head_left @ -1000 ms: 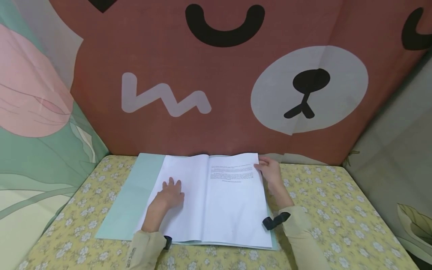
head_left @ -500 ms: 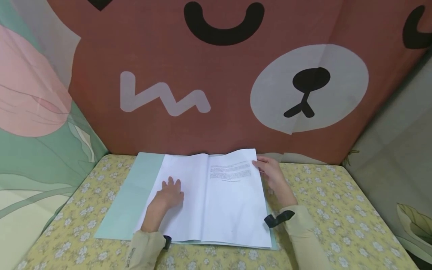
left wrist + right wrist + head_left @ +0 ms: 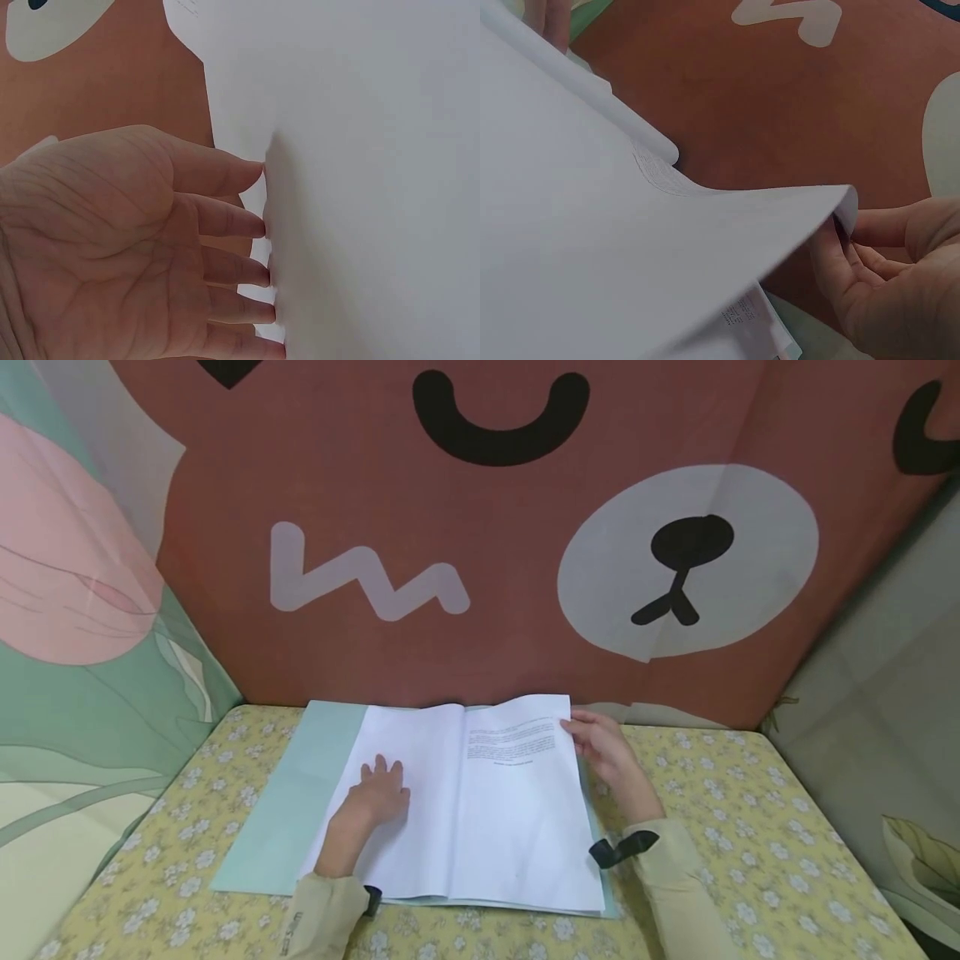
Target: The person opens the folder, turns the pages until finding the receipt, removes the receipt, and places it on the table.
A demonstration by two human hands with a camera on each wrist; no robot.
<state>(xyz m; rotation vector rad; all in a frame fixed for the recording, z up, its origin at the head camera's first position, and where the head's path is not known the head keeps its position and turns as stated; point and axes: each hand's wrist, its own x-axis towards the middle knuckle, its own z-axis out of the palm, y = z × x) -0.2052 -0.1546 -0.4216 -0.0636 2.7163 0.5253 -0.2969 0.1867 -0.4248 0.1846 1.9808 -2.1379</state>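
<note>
A booklet of white pages with a pale green cover [image 3: 288, 814] lies spread out on the table. Its right page [image 3: 525, 835] carries a short block of print near the top, while the left page [image 3: 431, 735] looks blank. My left hand [image 3: 378, 793] rests on the left page, fingers extended and fingertips [image 3: 251, 223] touching the paper. At the upper right corner, my right hand [image 3: 603, 743] pinches the right page between thumb and fingers [image 3: 885, 225]. That corner is lifted and bends over the fingertips in the right wrist view, with another printed sheet [image 3: 750, 322] showing beneath.
The table has a yellow floral cloth [image 3: 720, 810]. Close behind the booklet rises a reddish-brown backdrop [image 3: 510, 643] with cartoon faces, and patterned cloth sides [image 3: 885, 693] flank the table. A black strap [image 3: 622, 849] sits at the right wrist.
The right hand has raised the page's upper right corner slightly and drawn it a little left, bending the print. The right forearm has shifted slightly rightward. The left hand has stayed put.
</note>
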